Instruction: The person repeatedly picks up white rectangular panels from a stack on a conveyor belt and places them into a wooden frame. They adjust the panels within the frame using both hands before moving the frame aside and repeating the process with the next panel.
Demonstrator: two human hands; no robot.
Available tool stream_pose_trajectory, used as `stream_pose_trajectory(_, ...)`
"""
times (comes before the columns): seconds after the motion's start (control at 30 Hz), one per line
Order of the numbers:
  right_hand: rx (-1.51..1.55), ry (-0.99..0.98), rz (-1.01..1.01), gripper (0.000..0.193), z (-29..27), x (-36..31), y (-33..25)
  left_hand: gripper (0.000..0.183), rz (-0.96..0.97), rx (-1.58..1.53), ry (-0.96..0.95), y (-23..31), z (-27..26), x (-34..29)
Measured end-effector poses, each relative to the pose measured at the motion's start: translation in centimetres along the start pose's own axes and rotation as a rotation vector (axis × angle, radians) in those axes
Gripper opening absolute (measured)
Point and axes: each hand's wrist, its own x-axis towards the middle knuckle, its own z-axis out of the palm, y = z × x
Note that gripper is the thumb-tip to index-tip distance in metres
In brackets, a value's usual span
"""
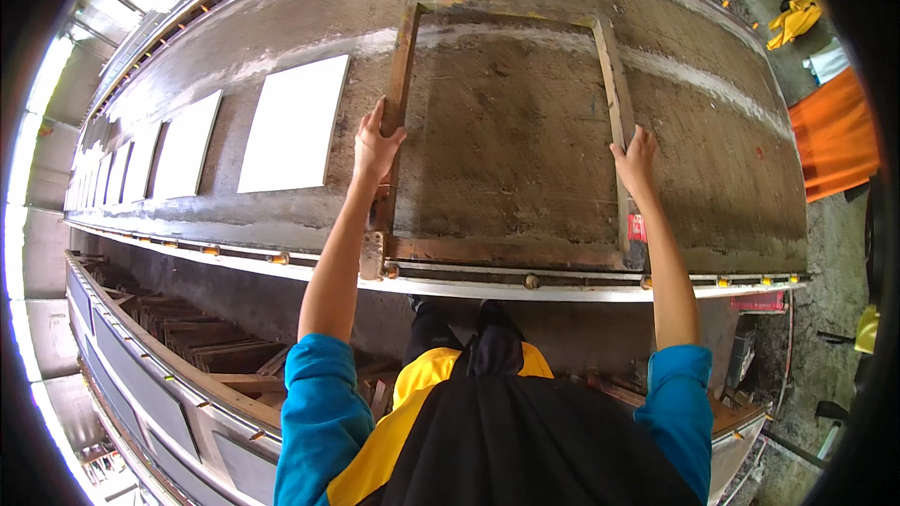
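Observation:
A large wooden frame [506, 251], like a screen-printing frame, lies across the long table [712, 187] in front of me, its near bar beside the table's edge. My left hand [375, 142] grips the left bar, with the thumb toward the bar and the fingers along its outer side. My right hand [636, 164] holds the right bar at about the same height. Through the frame the brown table surface shows, slightly darker; whether a mesh is stretched across it I cannot tell. A small red patch [637, 227] marks the frame's near right corner.
White rectangular pieces [294, 124] lie in a row to the left. A rail with small stops [532, 281] runs along the near edge. Behind me stands another table [150, 394] with wooden pieces [202, 323] stored beneath. Orange cloth [834, 136] hangs at the right.

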Motion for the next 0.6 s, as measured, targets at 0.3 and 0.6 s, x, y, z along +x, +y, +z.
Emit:
stream_pose_trajectory(0.3, -0.175, -0.071, -0.035, 0.068, -1.1, -0.7, -0.5, 0.066, -0.026, 0.078, -0.058, 1.8, -0.8, -0.6)
stream_pose_trajectory(0.6, 0.276, -0.095, -0.534, 0.034, -7.4, 0.9, -24.8, 0.038, 0.160, -0.447, 0.284, -2.7, -17.9, -7.3)
